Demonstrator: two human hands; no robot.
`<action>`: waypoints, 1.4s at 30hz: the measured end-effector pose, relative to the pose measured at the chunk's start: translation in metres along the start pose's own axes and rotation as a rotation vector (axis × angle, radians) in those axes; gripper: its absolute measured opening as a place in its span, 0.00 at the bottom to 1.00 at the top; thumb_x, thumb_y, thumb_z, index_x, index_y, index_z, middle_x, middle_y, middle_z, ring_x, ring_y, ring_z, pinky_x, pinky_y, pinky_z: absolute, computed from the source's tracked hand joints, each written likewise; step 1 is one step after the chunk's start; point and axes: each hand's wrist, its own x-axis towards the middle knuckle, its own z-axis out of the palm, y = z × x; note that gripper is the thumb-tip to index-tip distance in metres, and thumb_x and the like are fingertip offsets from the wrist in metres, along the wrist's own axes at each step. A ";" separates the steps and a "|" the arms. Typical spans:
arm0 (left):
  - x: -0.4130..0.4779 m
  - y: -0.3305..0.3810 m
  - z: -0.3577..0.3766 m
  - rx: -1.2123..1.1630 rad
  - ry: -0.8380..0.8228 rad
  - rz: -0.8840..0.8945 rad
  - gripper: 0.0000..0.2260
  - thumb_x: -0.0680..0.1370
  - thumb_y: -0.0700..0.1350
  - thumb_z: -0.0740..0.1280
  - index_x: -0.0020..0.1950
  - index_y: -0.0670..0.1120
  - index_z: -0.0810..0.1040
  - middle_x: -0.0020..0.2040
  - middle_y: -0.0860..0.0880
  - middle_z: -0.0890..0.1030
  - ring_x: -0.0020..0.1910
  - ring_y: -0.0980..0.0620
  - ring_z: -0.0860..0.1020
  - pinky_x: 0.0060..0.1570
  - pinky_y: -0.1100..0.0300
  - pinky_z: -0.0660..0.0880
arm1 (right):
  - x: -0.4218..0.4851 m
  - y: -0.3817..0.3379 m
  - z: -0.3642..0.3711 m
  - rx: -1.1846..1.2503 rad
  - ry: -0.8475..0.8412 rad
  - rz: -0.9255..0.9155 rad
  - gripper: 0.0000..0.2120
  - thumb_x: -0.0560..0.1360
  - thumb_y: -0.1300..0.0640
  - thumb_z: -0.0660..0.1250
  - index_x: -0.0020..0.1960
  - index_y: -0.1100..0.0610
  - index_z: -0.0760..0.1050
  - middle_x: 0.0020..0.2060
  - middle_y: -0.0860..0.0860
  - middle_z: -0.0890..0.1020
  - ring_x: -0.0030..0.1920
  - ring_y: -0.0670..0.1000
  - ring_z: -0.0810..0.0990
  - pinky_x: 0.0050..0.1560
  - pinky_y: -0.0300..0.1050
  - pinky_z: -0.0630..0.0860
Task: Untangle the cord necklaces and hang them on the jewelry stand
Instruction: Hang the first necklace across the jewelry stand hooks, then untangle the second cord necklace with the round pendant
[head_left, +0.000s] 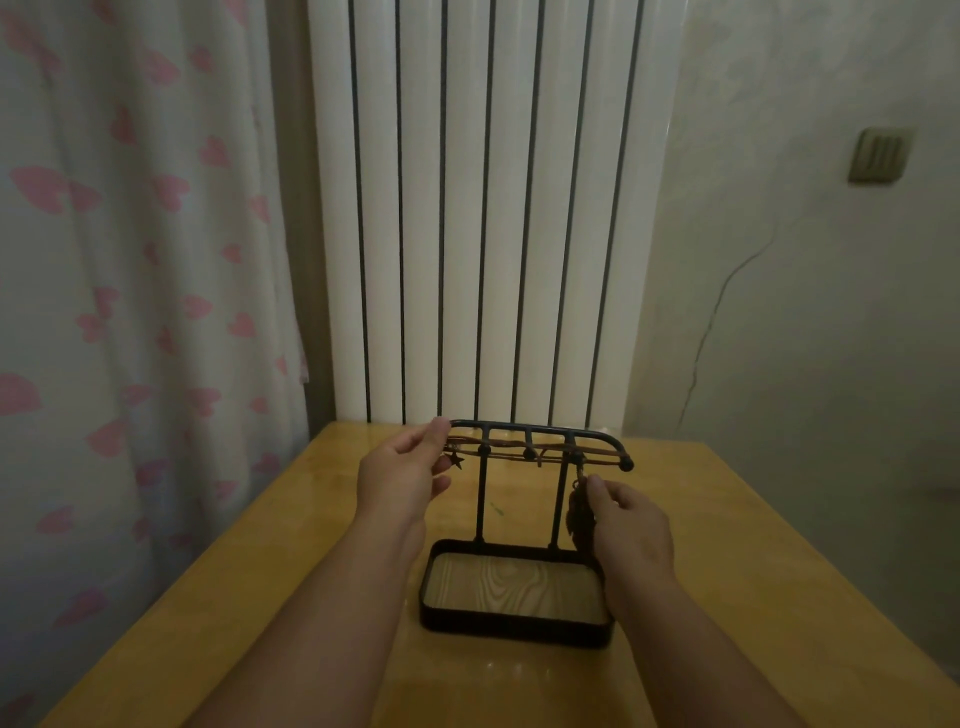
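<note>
A black metal jewelry stand with a wood-lined tray base sits mid-table. Brown cord necklaces stretch along its top rack of pegs. My left hand is at the rack's left end, fingertips pinching the cord there; a small star charm dangles just beside it. My right hand is lower on the right side, thumb and fingers pinching a dark leaf-shaped pendant that hangs from the rack's right part.
The stand rests on a yellow wooden table. Behind it stands a white ribbed radiator. A heart-patterned curtain hangs at the left, and a plain wall with a switch plate is at the right.
</note>
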 end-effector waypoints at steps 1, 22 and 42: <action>-0.002 -0.001 -0.001 -0.010 -0.005 0.010 0.12 0.76 0.51 0.70 0.58 0.49 0.81 0.53 0.49 0.82 0.52 0.49 0.81 0.43 0.57 0.79 | 0.001 0.001 0.000 -0.012 0.004 -0.004 0.05 0.80 0.52 0.60 0.51 0.48 0.75 0.40 0.46 0.77 0.43 0.47 0.76 0.51 0.52 0.79; -0.011 -0.013 -0.015 0.115 -0.020 0.214 0.17 0.75 0.36 0.71 0.62 0.50 0.78 0.49 0.50 0.82 0.46 0.53 0.83 0.48 0.56 0.81 | -0.005 0.021 -0.009 -0.090 0.066 -0.019 0.05 0.78 0.55 0.63 0.46 0.46 0.74 0.48 0.48 0.80 0.50 0.49 0.77 0.49 0.48 0.75; -0.080 -0.046 -0.043 0.645 -0.354 0.115 0.04 0.76 0.45 0.70 0.49 0.53 0.80 0.48 0.53 0.81 0.47 0.55 0.79 0.42 0.62 0.74 | -0.069 0.033 -0.035 -0.388 -0.290 -0.107 0.04 0.74 0.59 0.67 0.46 0.53 0.81 0.41 0.50 0.82 0.43 0.49 0.80 0.46 0.48 0.79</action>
